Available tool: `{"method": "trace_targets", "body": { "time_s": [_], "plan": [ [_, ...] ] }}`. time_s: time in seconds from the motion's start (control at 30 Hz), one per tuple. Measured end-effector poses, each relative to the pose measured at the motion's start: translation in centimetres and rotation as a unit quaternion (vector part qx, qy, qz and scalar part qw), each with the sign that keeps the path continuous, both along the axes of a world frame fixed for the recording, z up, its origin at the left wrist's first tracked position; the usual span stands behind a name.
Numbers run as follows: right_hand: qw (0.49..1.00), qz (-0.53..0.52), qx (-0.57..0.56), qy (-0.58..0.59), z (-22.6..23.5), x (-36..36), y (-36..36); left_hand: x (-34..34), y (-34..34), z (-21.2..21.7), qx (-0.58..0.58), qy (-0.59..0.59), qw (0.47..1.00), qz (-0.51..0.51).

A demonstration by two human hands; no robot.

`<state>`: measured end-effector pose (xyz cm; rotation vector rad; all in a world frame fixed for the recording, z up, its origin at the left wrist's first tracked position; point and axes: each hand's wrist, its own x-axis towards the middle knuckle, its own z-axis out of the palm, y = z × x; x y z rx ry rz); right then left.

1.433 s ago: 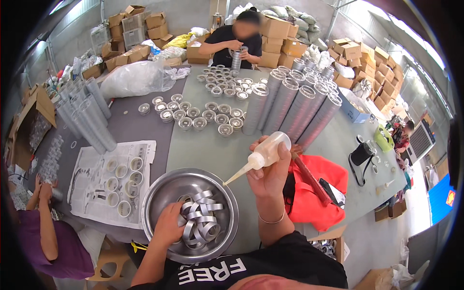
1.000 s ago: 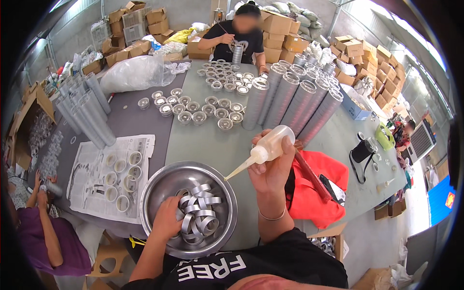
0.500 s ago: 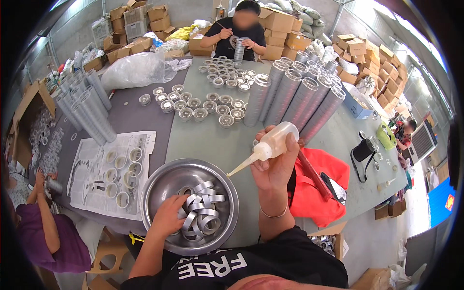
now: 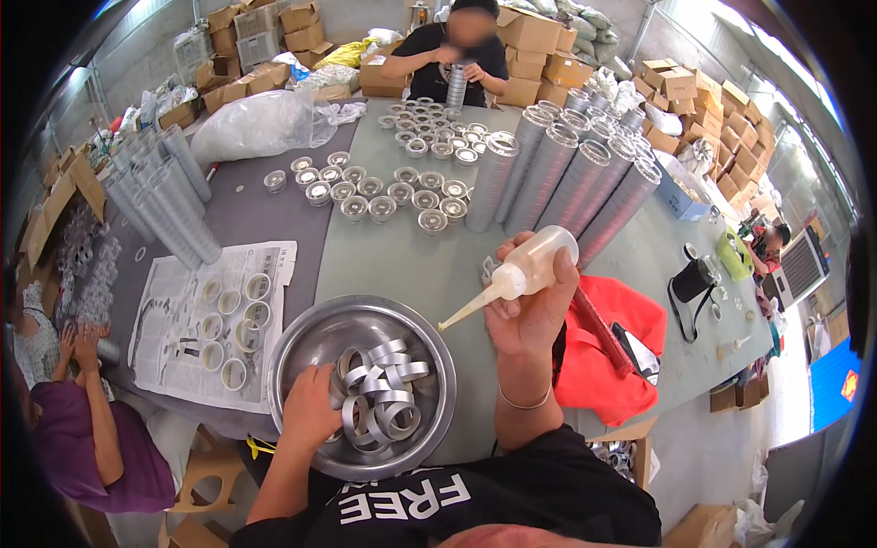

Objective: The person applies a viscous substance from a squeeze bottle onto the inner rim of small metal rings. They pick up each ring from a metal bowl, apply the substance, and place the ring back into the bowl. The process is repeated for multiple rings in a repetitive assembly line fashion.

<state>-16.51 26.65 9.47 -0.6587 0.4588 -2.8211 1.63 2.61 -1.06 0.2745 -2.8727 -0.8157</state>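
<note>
Head view: my right hand (image 4: 530, 315) grips the bottle (image 4: 550, 261); left hand (image 4: 312, 408) (grip hidden, can't tell) likely picks rings (image 4: 395, 396); next calls for separating one.

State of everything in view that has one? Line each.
steel bowl: upright, partly filled
loose silver rings: jumbled in the bowl
left hand: in the bowl at the rings, grip unclear
right hand: closed around squeeze bottle
squeeze bottle: tilted, nozzle down-left
newspaper: spread out under pale rings
tall stacks: standing
red cloth: crumpled
</note>
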Motion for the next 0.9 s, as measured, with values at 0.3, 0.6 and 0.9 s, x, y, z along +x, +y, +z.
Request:
{"method": "trace_targets", "body": {
  "time_s": [0.3, 0.6, 0.9],
  "plan": [
    [1.000, -0.001, 0.007, 0.004, -0.4, -0.1, -0.4, -0.4, -0.6, 2.2, 0.108, 0.152, 0.982, -0.011],
    [1.000, 0.020, 0.001, 0.002, -0.5, -0.1, -0.9, 0.1, -1.0, 1.0, 0.214, 0.137, 0.967, 0.007],
    [1.000, 0.002, 0.011, -0.009, -0.4, -0.2, -0.6, -0.1, -1.1, 0.9, 0.292, 0.135, 0.943, 0.083]
  ]
}}
